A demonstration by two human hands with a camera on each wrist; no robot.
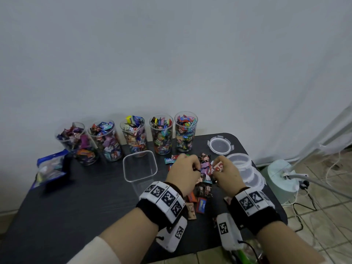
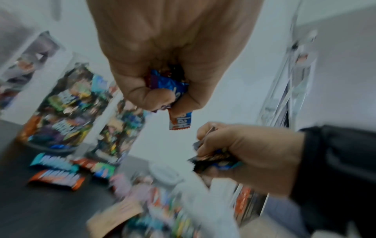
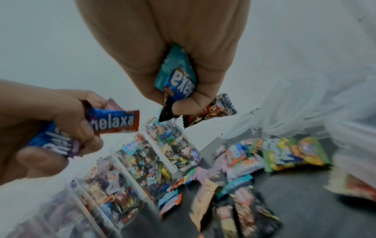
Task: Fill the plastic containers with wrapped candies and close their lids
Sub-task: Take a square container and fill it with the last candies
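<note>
both fists are full, the left hand (image 1: 183, 171) and right hand (image 1: 227, 173) each curled tight round wrapped candies (image 1: 206, 168) above the desk (image 1: 76, 202), so carry them low to the empty square container (image 1: 140, 165) and release over its middle.
</note>
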